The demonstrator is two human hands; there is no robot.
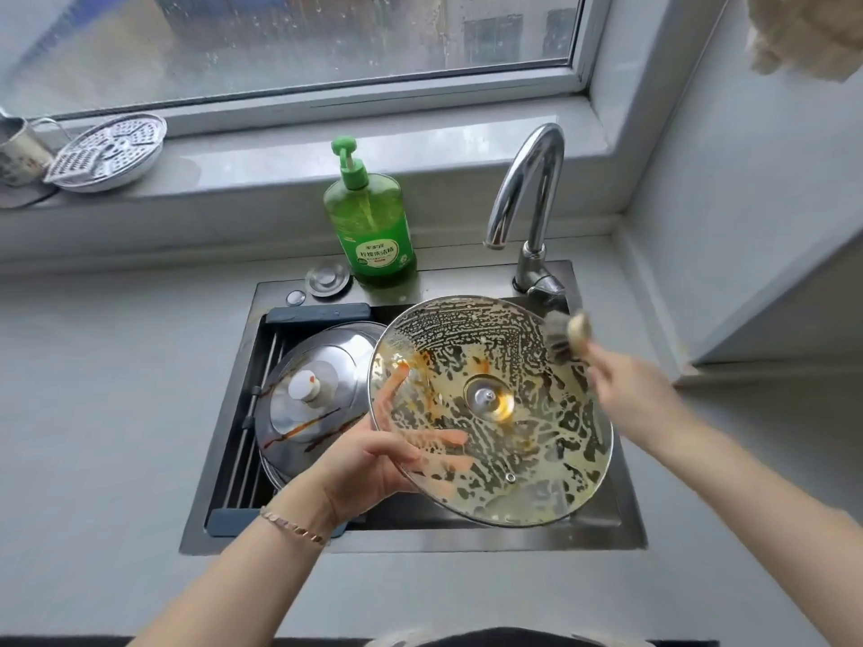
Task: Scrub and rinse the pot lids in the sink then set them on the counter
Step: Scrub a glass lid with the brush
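- The glass lid (490,408) is being held tilted above the sink (420,539), so suds and greasy orange residue are dripping into the basin rather than onto the desk (93,413).
- The left hand (373,459) is pinching the lid's near-left edge. Its thumb is lying on the face turned up and its fingers are showing through the glass behind, bracing the lid against the scrubbing.
- The right hand (626,389) is blurred, but it is closing round the handle of a brush (567,336), whose bristles are working at the lid's far-right rim. Foam is covering most of the glass, so I judge the scrubbing to be well along and the rinsing not yet begun.
- A steel lid (317,399) is waiting knob-up on a roll-up rack (261,413) across the sink's left side. It is partly tucked under the glass one and streaked with brown sauce, so it is likely next.
- The faucet (527,189) is arching over the back of the sink with no water visibly running.
- A green soap bottle (373,226) is standing beside the faucet, within easy reach.
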